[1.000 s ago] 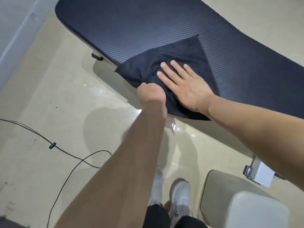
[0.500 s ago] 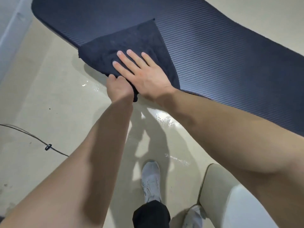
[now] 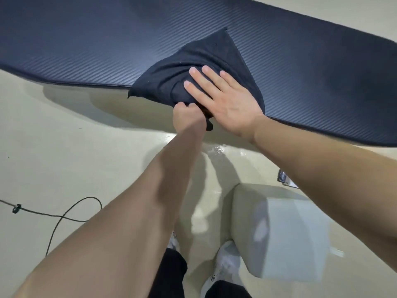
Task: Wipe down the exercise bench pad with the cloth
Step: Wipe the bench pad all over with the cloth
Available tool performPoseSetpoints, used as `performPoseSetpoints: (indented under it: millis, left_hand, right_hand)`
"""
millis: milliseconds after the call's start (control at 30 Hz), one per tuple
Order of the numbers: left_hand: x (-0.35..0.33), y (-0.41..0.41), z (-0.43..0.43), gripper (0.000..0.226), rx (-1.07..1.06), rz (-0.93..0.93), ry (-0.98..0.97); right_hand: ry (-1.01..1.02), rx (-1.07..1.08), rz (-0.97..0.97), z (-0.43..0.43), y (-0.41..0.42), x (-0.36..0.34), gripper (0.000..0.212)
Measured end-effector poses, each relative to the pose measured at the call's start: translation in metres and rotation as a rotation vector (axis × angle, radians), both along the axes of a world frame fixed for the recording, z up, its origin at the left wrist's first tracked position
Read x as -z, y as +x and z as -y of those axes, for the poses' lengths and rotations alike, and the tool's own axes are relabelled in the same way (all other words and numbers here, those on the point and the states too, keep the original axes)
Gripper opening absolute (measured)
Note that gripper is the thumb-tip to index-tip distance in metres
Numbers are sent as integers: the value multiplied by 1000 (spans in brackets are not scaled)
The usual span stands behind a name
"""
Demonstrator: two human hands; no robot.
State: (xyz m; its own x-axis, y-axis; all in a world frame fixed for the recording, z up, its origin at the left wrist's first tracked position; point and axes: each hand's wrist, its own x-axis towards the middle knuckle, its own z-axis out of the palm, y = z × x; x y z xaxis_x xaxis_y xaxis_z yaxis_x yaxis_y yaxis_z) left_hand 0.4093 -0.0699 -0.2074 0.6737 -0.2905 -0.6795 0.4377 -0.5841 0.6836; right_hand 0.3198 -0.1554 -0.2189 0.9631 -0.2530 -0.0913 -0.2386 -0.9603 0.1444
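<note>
Bench pad (image 3: 107,35), dark navy with ribbed texture, long axis runs left to right across the top of view, sloping down toward the right; its near edge overhangs the pale floor (image 3: 64,136). Dark cloth (image 3: 193,69) lies on the pad's near edge, roughly triangular, one corner pointing away from the person up the pad, another corner off the edge to the left of the fingers, bunched in the middle. Right hand (image 3: 223,100) flat on the cloth, palm down, fingers (image 3: 212,76) spread and straight, pointing up-left across the pad, pressing the fabric, not gripping. Left hand (image 3: 187,117) just beside the right hand's thumb side, at the pad's edge, curled closed on the cloth's near hanging part; a bit of fabric sticks out below the fist. Left fingertips hidden under the cloth. Below the hands: wet shiny patch (image 3: 217,149) on the floor, white shoes (image 3: 225,261), dark trouser legs. Pale block-shaped object (image 3: 285,231) well below the right wrist. Black cable (image 3: 64,216) loops on the floor far left of the left forearm. Small grey part (image 3: 283,176) under the right forearm, unclear what. Nothing lies on the pad ahead of the fingers.
</note>
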Motion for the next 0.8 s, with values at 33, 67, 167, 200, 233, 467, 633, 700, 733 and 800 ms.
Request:
performPoseSetpoints:
  millis: [33,67,167,200,233,467,633,700,733,800]
  left_hand:
    - [3,-16,6,31,34,-19,2]
    - [4,-36,12,31,62,-46,3]
    - [-3,-99,31,27,114,-90,-24]
    - [-4,-117,36,25,120,-122,-48]
    - [-4,-135,42,22,121,-146,-61]
    - [-12,-242,85,18,-18,-350,-18]
    - [-19,-290,107,25,-4,-447,-1]
    - [-9,-302,108,36,27,-540,-72]
    - [-12,-304,114,39,17,-561,-139]
    - [-19,-304,110,30,88,-510,-52]
  right_hand:
    - [7,16,-2,7,-24,-1,65]
    - [1,39,-1,15,-50,-2,67]
    - [-15,80,-7,38,-128,-1,66]
    - [-19,83,-12,43,-147,-2,66]
    - [-20,86,-11,49,-164,-1,67]
    - [-22,146,-15,85,-281,-2,72]
    - [-28,202,-28,101,-340,0,78]
    - [-30,254,-27,104,-364,-2,79]
    - [-32,273,-18,106,-371,-3,79]
    - [-40,304,-5,103,-373,-2,76]
